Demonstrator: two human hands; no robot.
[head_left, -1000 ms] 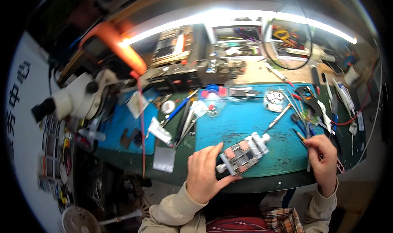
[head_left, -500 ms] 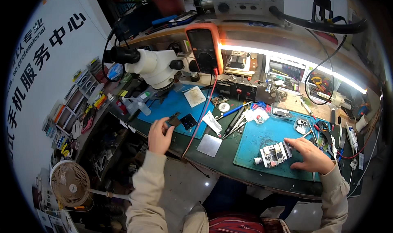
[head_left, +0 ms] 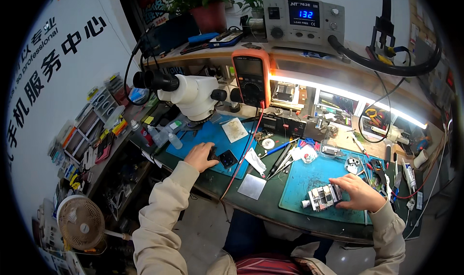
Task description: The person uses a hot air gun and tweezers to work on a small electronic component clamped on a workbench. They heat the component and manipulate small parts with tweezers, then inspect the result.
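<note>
My left hand (head_left: 199,157) is over the left blue mat, thumb and fingers closed around a small dark circuit board (head_left: 211,153), mostly hidden by them. Just right of it lies a black square part with a glossy face (head_left: 227,158). On the right blue mat sits a metal clamp fixture (head_left: 321,197) with a round knob at its left end. My right hand (head_left: 357,193) grips the fixture's right end between thumb and fingers.
A white microscope (head_left: 193,97) stands behind the left mat (head_left: 197,141). An orange multimeter (head_left: 252,78) leans at the shelf, its red lead crossing the bench. A metal plate (head_left: 252,186), pens and tweezers lie between the mats. A fan (head_left: 80,222) stands lower left.
My left hand has lowered with the circuit board toward the left mat, beside the black square part. My right hand has closed in on the fixture's right end. The view has tilted up.
</note>
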